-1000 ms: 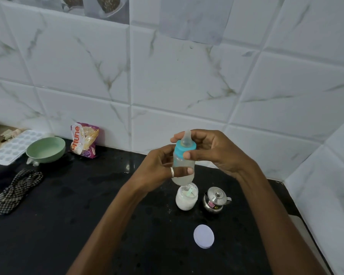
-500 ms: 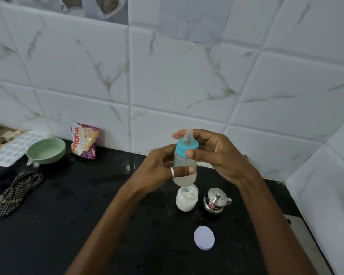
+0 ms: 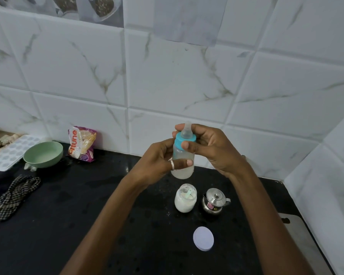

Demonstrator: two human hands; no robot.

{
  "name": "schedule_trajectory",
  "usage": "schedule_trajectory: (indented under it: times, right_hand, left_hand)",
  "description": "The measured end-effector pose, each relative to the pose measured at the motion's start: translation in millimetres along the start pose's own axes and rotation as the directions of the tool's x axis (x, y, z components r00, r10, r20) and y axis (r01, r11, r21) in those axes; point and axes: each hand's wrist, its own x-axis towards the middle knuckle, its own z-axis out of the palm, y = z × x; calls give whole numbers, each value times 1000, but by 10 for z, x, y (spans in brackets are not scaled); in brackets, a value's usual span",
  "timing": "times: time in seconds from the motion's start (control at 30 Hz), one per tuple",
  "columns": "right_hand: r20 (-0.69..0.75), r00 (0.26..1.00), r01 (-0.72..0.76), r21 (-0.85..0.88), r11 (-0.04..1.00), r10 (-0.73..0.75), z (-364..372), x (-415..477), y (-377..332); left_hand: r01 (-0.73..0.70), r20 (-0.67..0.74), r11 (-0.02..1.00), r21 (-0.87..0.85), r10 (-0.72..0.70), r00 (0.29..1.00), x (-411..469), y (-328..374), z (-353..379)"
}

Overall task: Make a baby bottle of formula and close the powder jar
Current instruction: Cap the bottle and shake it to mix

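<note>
A clear baby bottle (image 3: 182, 171) with cloudy liquid at its bottom is held upright above the black counter. My left hand (image 3: 157, 165) grips its body, thumb across the front. My right hand (image 3: 211, 147) curls round the blue collar (image 3: 185, 140) under the clear teat, thumb and fingers on the ring. Below the bottle stands the open powder jar (image 3: 185, 198) of white powder with a pale scoop inside. Its round white lid (image 3: 203, 238) lies flat on the counter, nearer to me.
A small steel lidded pot (image 3: 214, 201) stands right of the jar. At the left are a green bowl (image 3: 43, 154), a snack packet (image 3: 81, 142), a white moulded tray (image 3: 10, 152) and a checked cloth (image 3: 12, 197). Tiled walls close the back and right.
The bottle stays held in the same place above the jar. My right hand's fingers have shifted slightly round the blue collar.
</note>
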Motion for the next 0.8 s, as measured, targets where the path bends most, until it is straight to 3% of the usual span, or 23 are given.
schedule_trajectory:
  times: [0.13, 0.33, 0.5, 0.8]
  right_hand:
    - [-131, 991, 17, -35, 999, -21, 117, -7, 69]
    - [-351, 936, -16, 21, 1000, 22, 370, -20, 346]
    - [-489, 872, -38, -58, 998, 5, 561, -15, 445]
    - [-558, 829, -88, -177, 980, -26, 660, 26, 500]
  left_hand:
    - [-31, -172, 989, 146, 56, 983, -6, -137, 112]
    - [4, -467, 936, 352, 172, 867, -112, -254, 444]
    - [54, -547, 936, 348, 156, 823, -114, -300, 555]
    - [78, -588, 910, 407, 195, 785, -94, -347, 592]
